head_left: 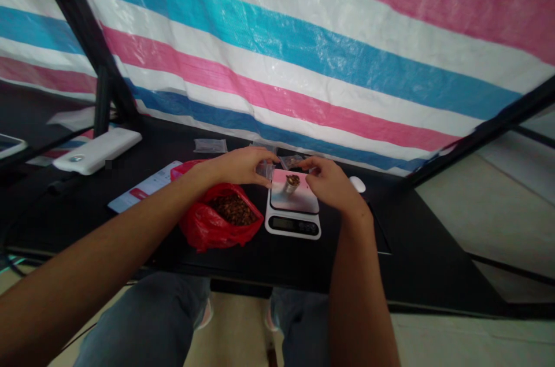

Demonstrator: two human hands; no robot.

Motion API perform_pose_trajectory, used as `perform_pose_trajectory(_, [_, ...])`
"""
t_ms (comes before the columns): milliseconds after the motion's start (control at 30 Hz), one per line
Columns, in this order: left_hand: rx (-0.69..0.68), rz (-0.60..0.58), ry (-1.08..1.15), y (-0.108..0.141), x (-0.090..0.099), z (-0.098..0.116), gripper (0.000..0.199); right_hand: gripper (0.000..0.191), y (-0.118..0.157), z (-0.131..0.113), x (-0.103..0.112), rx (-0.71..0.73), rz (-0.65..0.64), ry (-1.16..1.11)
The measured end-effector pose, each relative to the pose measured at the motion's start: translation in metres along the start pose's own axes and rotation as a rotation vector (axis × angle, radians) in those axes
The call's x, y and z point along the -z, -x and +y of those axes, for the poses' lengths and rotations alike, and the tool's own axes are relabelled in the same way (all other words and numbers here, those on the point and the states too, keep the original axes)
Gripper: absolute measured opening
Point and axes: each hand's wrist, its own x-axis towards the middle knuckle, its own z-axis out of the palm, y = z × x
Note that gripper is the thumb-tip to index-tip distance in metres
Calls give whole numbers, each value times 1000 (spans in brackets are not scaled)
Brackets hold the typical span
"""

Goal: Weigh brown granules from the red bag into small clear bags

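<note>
Jeans-clad knees (pixel 143 321) show below the edge of a black table (pixel 303 263). Above that edge, a digital kitchen scale (pixel 292 223) sits just right of a red plastic bag (pixel 221 219) full of brown pieces. On the scale's platform stands a small metal cup (pixel 291 184), open end up with brown pieces at its mouth, its long axis upright and leaning slightly away to the right.

The left hand (pixel 236 166) is just beyond the cup, its fingers (pixel 260 156) pressed together at a small clear plastic bag (pixel 265 169); a pinch cannot be confirmed. The right hand (pixel 329 182) is to the cup's right, its fingers (pixel 310 165) curled toward a second clear bag (pixel 290 161); whether they grip it cannot be told.

A white mouse (pixel 358 184) lies right of the scale. Farther left are a printed card (pixel 143 188), a third clear bag (pixel 210 145) and a white power bank (pixel 97 150). A striped tarpaulin (pixel 277 49) hangs behind.
</note>
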Motion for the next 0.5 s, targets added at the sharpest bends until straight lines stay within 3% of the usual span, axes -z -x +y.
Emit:
perform_pose_trajectory(133, [0,24,22,-4,-6,2,68,44,7,19,-1,-41,-123,-25])
perform_pose_trajectory(267, [-19,18,50,-9,-11,7,71,37,8,23,-11,-88,-251,-47])
perform_pose_trajectory(500, [-55,0,38,-14,-12,14,73,27,4,20,-15,-39,-195,-85])
